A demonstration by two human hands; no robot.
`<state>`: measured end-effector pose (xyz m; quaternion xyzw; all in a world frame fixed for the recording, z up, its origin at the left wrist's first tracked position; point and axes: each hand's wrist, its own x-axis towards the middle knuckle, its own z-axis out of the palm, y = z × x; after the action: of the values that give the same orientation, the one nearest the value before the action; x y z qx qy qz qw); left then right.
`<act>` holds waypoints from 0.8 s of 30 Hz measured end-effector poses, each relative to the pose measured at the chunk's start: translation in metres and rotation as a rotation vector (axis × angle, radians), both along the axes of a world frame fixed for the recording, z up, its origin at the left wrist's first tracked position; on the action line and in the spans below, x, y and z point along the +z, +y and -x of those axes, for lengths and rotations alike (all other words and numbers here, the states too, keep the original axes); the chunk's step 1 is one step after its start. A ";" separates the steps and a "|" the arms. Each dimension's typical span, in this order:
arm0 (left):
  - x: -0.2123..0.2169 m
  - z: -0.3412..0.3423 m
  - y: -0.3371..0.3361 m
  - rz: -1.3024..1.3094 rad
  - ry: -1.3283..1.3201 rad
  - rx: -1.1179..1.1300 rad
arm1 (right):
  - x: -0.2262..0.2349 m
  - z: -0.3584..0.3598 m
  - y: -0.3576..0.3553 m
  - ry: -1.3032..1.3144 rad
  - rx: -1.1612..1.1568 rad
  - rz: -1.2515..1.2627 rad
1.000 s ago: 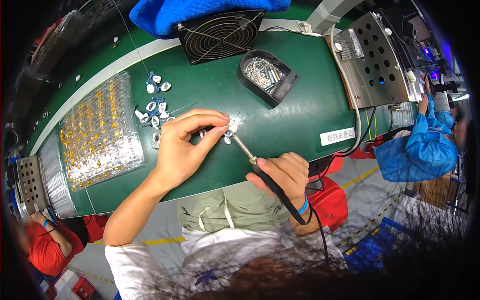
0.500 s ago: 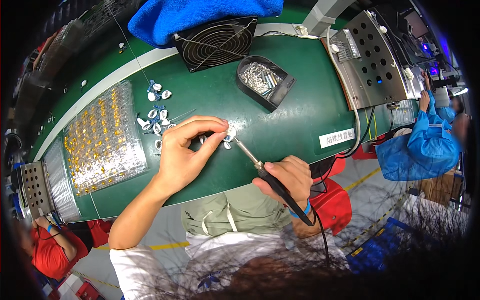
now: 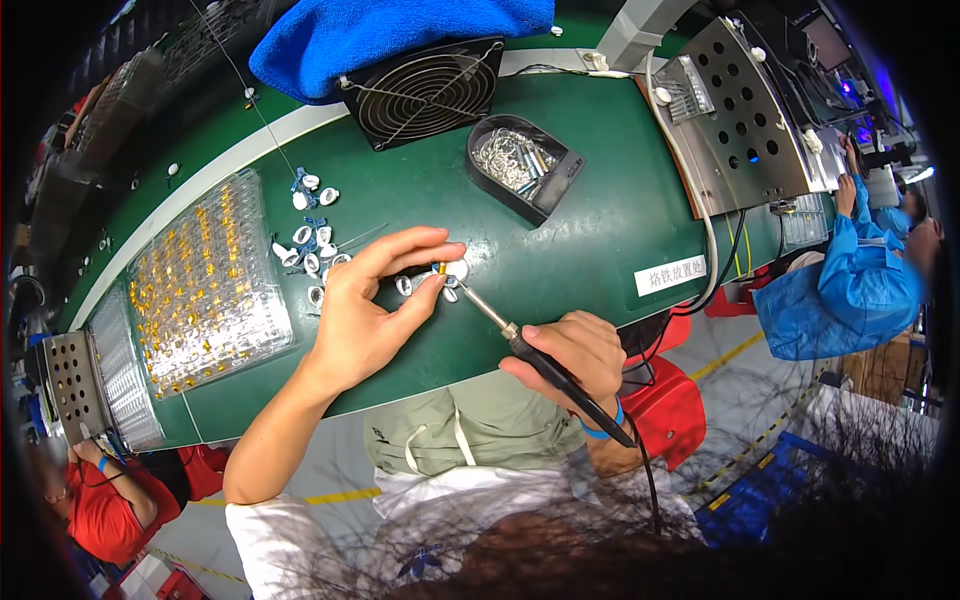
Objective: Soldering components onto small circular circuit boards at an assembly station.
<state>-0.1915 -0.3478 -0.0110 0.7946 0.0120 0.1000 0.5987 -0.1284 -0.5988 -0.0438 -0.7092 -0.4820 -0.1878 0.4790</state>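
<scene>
In my right hand (image 3: 575,360) is a soldering iron (image 3: 545,365), gripped by its black handle. Its metal tip reaches a small round white part (image 3: 457,271) on the green bench. Over that part my left hand (image 3: 375,300) is curved, thumb and forefinger apart. A tiny gold-coloured piece (image 3: 442,268) shows in the gap between them, beside the white part; whether a fingertip touches it is hard to make out. Another small white part (image 3: 404,285) lies under my left palm. Several white parts with blue bits (image 3: 312,240) are scattered left of my hand.
A clear tray of gold pieces (image 3: 210,285) lies at left. Ahead stand a black fan (image 3: 425,95) with a blue towel (image 3: 390,40) and a black bin (image 3: 525,170) of metal bits. A perforated metal box (image 3: 740,110) is at right. Co-workers sit on both sides.
My left thumb and forefinger have come apart from a pinch, and the gold-coloured piece now shows between them. The soldering iron has shifted slightly left, its tip staying at the white part.
</scene>
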 end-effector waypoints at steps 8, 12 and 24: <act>0.000 0.000 0.000 -0.006 -0.010 -0.003 | 0.000 0.001 0.000 -0.006 -0.005 0.026; 0.000 0.000 -0.001 -0.001 0.006 0.005 | 0.000 0.000 0.000 0.006 -0.001 0.027; -0.001 -0.001 -0.002 -0.023 0.002 0.012 | 0.000 0.001 0.001 0.012 -0.005 0.026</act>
<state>-0.1907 -0.3493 -0.0119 0.8014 0.0165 0.1029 0.5890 -0.1293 -0.5980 -0.0433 -0.7177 -0.4798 -0.1786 0.4721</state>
